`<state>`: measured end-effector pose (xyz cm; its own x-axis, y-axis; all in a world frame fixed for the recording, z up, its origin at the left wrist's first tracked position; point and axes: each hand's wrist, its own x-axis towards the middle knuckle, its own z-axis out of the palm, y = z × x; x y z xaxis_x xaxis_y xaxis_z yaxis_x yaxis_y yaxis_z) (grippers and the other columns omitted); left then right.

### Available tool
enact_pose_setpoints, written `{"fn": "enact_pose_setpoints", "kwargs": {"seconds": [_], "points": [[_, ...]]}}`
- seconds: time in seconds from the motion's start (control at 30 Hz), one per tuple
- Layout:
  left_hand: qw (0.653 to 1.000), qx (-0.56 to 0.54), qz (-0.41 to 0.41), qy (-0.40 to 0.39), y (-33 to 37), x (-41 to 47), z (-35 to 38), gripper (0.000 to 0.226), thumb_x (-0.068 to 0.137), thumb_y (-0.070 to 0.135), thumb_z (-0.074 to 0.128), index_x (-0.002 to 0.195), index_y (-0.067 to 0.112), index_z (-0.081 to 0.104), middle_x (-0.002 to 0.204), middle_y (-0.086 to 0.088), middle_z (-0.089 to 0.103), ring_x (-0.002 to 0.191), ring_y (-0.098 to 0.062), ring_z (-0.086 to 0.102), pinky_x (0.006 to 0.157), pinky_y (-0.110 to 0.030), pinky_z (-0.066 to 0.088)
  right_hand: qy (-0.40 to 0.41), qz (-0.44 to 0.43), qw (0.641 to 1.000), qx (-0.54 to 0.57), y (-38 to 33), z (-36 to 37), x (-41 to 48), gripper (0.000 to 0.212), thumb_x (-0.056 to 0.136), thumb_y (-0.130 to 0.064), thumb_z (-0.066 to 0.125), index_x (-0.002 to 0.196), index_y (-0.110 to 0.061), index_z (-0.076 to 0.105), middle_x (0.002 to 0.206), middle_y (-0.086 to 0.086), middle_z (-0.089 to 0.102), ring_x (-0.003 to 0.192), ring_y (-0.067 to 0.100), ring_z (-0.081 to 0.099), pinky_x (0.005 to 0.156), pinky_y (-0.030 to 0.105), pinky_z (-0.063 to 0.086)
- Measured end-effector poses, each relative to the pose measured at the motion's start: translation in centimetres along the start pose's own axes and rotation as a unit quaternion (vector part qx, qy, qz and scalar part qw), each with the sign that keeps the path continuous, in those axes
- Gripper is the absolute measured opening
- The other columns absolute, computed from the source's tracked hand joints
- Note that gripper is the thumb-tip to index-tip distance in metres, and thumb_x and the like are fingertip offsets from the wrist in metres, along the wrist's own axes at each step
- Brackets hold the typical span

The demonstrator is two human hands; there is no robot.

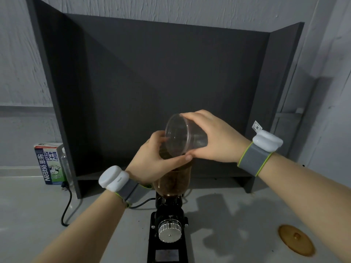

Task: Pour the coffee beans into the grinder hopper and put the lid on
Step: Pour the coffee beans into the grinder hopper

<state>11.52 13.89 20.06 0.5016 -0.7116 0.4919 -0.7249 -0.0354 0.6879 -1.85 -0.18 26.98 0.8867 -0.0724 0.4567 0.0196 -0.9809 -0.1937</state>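
Note:
A black coffee grinder (169, 224) stands at the bottom centre, topped by a brown see-through hopper (172, 182) that holds coffee beans. My left hand (153, 164) grips the hopper's rim. My right hand (214, 139) holds a clear plastic cup (182, 137) tipped on its side, mouth toward me and downward over the hopper. The cup looks nearly empty. The amber hopper lid (296, 240) with a small knob lies flat on the table at the lower right, apart from both hands.
A dark three-sided screen (171, 73) stands behind the grinder. A Nestle milk carton (48, 164) and a clear bottle (65, 166) sit at the left by the screen. A black power cable (67, 207) runs across the grey table (237, 224).

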Motion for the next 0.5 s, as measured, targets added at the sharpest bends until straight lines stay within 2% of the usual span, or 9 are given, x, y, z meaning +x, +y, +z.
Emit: {"fn": "enact_pose_setpoints", "kwargs": {"seconds": [0.07, 0.13, 0.27, 0.4, 0.5], "points": [[1.000, -0.003, 0.022, 0.008, 0.5, 0.1, -0.6, 0.099, 0.051, 0.080, 0.066, 0.131, 0.031, 0.033, 0.107, 0.031, 0.049, 0.098, 0.028, 0.045, 0.071, 0.003, 0.038, 0.019, 0.024, 0.997, 0.074, 0.5, 0.1, -0.3, 0.087, 0.063, -0.043, 0.079, 0.137, -0.031, 0.035, 0.133, -0.004, 0.047, 0.120, 0.011, 0.047, 0.096, 0.025, 0.041], [0.999, 0.002, 0.040, 0.011, 1.3, 0.1, -0.8, 0.097, 0.054, 0.079, 0.064, 0.132, 0.033, 0.032, 0.110, 0.034, 0.047, 0.102, 0.026, 0.044, 0.073, 0.003, 0.038, 0.034, 0.047, 0.986, 0.155, 1.0, 0.3, -0.7, 0.086, 0.062, -0.042, 0.080, 0.136, -0.032, 0.036, 0.134, -0.006, 0.050, 0.122, 0.005, 0.047, 0.098, 0.021, 0.039], [0.997, -0.008, 0.068, 0.032, 2.8, 0.2, -0.7, 0.079, 0.060, 0.069, 0.067, 0.125, 0.039, 0.034, 0.116, 0.034, 0.048, 0.110, 0.020, 0.044, 0.082, 0.004, 0.033, 0.059, 0.083, 0.940, 0.324, 1.7, 1.1, -1.6, 0.083, 0.062, -0.045, 0.078, 0.134, -0.035, 0.038, 0.132, -0.010, 0.055, 0.121, 0.003, 0.052, 0.101, 0.026, 0.043], [0.994, -0.001, 0.097, 0.044, 4.4, 0.4, 0.6, 0.073, 0.064, 0.059, 0.067, 0.126, 0.035, 0.037, 0.120, 0.026, 0.054, 0.114, 0.009, 0.050, 0.093, -0.008, 0.037, 0.090, 0.096, 0.894, 0.429, 2.6, 1.8, -2.8, 0.084, 0.059, -0.046, 0.075, 0.134, -0.030, 0.041, 0.130, -0.007, 0.058, 0.121, 0.004, 0.054, 0.105, 0.034, 0.044], [0.992, 0.001, 0.118, 0.046, 5.1, 0.7, 1.4, 0.072, 0.066, 0.055, 0.069, 0.127, 0.033, 0.038, 0.120, 0.019, 0.058, 0.113, 0.005, 0.054, 0.096, -0.016, 0.042, 0.099, 0.096, 0.876, 0.462, 3.0, 2.1, -3.5, 0.077, 0.062, -0.043, 0.074, 0.131, -0.030, 0.044, 0.129, -0.003, 0.059, 0.122, 0.008, 0.055, 0.108, 0.040, 0.042]]}}
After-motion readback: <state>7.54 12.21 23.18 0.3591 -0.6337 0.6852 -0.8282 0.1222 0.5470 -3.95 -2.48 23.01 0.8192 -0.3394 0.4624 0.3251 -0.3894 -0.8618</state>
